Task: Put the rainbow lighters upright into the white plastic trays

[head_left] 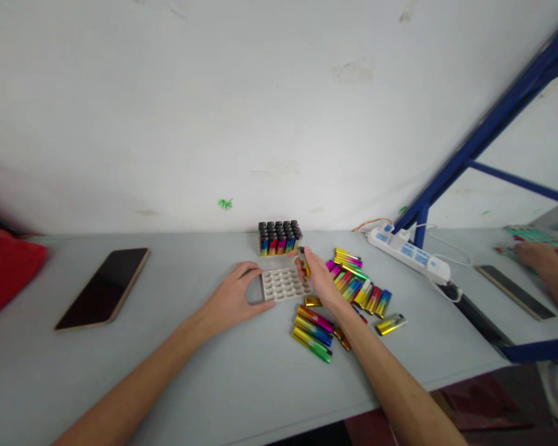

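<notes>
We have our left hand [235, 294] at the left end of the tray [286, 285], thumb and fingers parted wide, the fingertips at its back left corner and the thumb along its front edge; the hand is spread rather than closed. Our right hand [319, 277] is over the tray's right end, its fingers closed on one lighter [304, 262], which we hold tilted above the holes. So the tray lies between our two hands, flat on the table [181, 384], with rows of pockets facing up.

Just behind the tray stands a block of lighters [280, 240], upright in close rows with their black tops up. To the right of our right hand is a pile of loose lighters [353, 286], lying on their sides in shiny, mixed colors. Nearer to us, in front of the tray, three lighters [313, 333] lie side by side, and a single lighter [390, 324] lies at the right of the pile.

Well off to our left are a phone [105, 288], face up, and something red [9, 266] at the table's edge. On the right, a power strip [409, 253] lies near the blue frame [465, 153], and beyond the frame we see another person's hand [539, 255].
</notes>
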A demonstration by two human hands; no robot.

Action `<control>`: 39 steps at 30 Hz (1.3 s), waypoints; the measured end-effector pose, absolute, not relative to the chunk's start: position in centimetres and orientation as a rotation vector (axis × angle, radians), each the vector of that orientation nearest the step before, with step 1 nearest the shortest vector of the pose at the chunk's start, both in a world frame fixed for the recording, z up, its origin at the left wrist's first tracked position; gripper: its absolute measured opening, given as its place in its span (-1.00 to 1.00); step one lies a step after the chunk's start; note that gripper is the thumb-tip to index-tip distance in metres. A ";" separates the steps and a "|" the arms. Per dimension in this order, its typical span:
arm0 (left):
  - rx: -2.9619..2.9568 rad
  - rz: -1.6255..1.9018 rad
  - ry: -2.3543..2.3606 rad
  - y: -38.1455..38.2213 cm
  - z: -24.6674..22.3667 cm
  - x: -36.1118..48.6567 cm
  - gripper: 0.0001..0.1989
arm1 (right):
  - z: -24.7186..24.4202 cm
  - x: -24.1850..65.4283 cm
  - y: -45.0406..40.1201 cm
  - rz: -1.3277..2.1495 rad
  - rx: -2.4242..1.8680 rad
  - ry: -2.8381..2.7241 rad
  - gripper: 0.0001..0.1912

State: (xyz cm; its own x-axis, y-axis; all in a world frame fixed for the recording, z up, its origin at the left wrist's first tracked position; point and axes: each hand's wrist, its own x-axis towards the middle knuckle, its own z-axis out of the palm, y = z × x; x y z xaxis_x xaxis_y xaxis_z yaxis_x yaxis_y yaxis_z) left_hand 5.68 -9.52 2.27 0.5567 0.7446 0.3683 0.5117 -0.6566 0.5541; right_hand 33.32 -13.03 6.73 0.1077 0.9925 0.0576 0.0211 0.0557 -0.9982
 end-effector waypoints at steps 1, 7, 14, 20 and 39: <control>2.403 0.835 1.026 -9.5 2.3 5.7 -0.34 | 6.6 33.4 -13.0 1.042 -1.213 -1.207 -0.17; 2.356 0.825 1.025 -9.3 2.4 5.9 -0.31 | 6.2 33.0 -13.2 0.953 -1.116 -1.379 -0.38; 2.309 0.854 1.021 -9.7 2.5 6.2 -0.29 | 5.7 31.7 -13.6 0.892 -1.057 -1.415 -0.54; 2.290 0.824 1.029 -9.6 2.5 6.3 -0.28 | 5.3 31.9 -13.4 0.758 -1.101 -1.719 -0.68; 2.333 0.842 1.081 -8.5 2.2 5.9 -0.31 | 9.2 38.6 -19.7 0.306 -1.342 -1.889 -0.78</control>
